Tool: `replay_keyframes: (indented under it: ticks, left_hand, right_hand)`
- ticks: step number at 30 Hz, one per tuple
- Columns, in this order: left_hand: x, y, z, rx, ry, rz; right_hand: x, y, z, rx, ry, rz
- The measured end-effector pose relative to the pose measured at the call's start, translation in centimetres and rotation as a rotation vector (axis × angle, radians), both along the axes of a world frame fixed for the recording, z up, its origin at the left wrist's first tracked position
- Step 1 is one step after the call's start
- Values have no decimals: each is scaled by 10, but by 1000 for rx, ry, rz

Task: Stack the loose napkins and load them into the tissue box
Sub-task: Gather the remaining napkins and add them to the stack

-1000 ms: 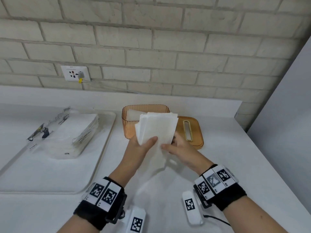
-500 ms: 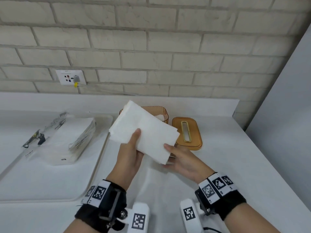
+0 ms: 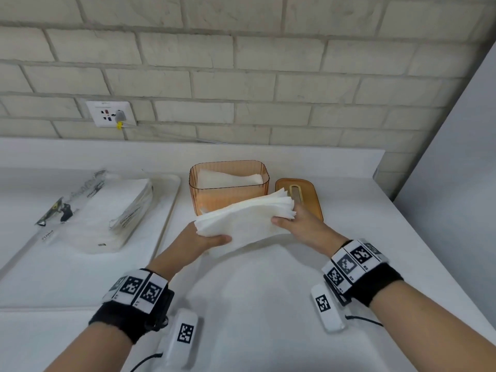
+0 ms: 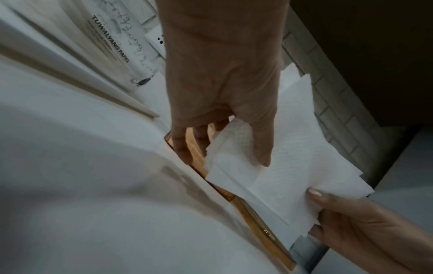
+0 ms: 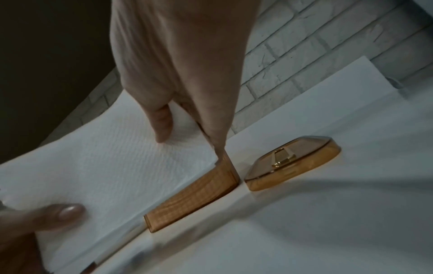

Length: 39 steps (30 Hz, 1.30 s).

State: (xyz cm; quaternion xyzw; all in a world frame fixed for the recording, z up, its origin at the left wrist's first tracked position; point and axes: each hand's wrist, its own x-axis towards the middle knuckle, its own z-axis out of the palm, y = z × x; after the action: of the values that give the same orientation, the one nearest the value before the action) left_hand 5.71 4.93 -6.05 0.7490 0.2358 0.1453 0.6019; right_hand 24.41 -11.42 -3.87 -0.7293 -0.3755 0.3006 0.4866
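Note:
A flat stack of white napkins (image 3: 245,217) hangs above the counter, just in front of the amber tissue box (image 3: 228,193). My left hand (image 3: 206,237) pinches its left end, thumb on top. My right hand (image 3: 291,220) pinches its right end the same way. The stack shows up close in the left wrist view (image 4: 281,166) and in the right wrist view (image 5: 112,163). The box stands open with white napkins lying inside. Its amber lid (image 3: 303,197), with a slot in it, lies flat to the right of the box (image 5: 194,198).
A white tray (image 3: 80,277) at the left carries an opened plastic pack of napkins (image 3: 107,210). A brick wall with a socket (image 3: 110,114) rises behind the counter. A grey panel (image 3: 456,183) closes off the right side.
The stack has turned from upright to lying level across both hands. My right hand has shifted to its right end. The stack now sits lower, in front of the box.

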Motion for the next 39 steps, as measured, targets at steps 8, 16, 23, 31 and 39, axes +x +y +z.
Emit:
replay_keyframes:
  ticks: [8, 16, 23, 31, 39]
  left_hand:
    - [8, 5, -25, 32, 159, 60]
    - [10, 4, -28, 17, 185, -4]
    - [4, 6, -24, 43, 179, 8]
    - [4, 6, -21, 20, 102, -13]
    - [6, 0, -12, -66, 45, 85]
  right_hand:
    - [3, -3, -27, -122, 26, 44]
    - [4, -2, -27, -194, 67, 119]
    - [11, -1, -22, -159, 79, 149]
    - [18, -3, -17, -255, -30, 209]
    - [16, 6, -6, -106, 91, 78]
